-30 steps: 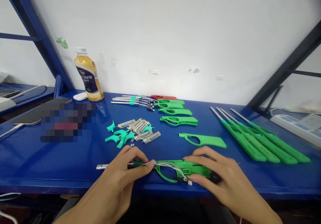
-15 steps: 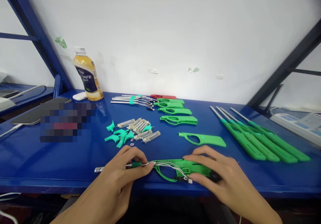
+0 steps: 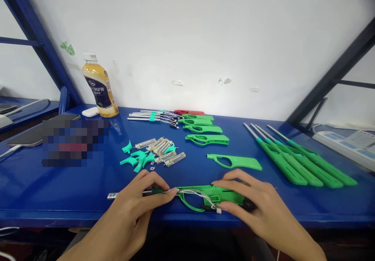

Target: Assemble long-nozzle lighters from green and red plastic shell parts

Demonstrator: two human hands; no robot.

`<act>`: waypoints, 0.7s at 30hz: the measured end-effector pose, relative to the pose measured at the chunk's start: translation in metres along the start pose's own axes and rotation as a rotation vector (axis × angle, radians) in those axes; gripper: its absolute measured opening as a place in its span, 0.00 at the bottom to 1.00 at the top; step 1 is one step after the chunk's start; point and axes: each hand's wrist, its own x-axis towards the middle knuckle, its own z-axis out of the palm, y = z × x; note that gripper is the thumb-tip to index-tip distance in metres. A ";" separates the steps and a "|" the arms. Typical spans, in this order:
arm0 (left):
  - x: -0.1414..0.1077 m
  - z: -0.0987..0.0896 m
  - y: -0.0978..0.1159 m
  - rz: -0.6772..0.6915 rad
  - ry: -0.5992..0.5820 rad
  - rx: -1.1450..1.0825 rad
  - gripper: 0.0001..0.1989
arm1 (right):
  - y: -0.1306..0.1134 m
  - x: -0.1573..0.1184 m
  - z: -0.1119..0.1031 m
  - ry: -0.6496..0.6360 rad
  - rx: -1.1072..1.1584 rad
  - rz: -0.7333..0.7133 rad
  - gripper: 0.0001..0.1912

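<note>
A green half-shell (image 3: 209,194) is held at the near edge of the blue surface (image 3: 88,189), its open inner side turned up. Its neck end is pinched between the thumb and forefinger of the left hand (image 3: 140,202), by which a metal tube (image 3: 112,195) with a dark green collar (image 3: 156,191) is also gripped; the tube is partly covered by that hand. The wider end is gripped between the thumb and bent fingers of the right hand (image 3: 258,196). White wires (image 3: 195,193) are laid across the shell to a black connector (image 3: 209,208), by which the right thumb is placed. Whether the connector is touched cannot be told.

Beyond the hands, a loose green handle (image 3: 244,163) is laid near the right hand. Teal triggers (image 3: 142,162) and clear canisters (image 3: 161,146) are heaped beyond the left hand, and collared tubes (image 3: 143,116) are grouped farther back, beside a red handle (image 3: 191,112). To the right, four lighters (image 3: 295,161) are lined up aslant.
</note>
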 end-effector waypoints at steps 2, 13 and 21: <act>-0.004 0.002 -0.003 -0.012 -0.012 0.003 0.35 | 0.000 -0.002 0.000 0.049 0.000 -0.042 0.12; -0.006 0.002 -0.005 0.028 -0.012 0.042 0.34 | -0.023 0.002 0.002 0.271 -0.136 -0.318 0.07; -0.006 0.002 -0.003 0.032 -0.007 0.056 0.34 | -0.022 0.011 0.005 0.316 -0.028 -0.279 0.07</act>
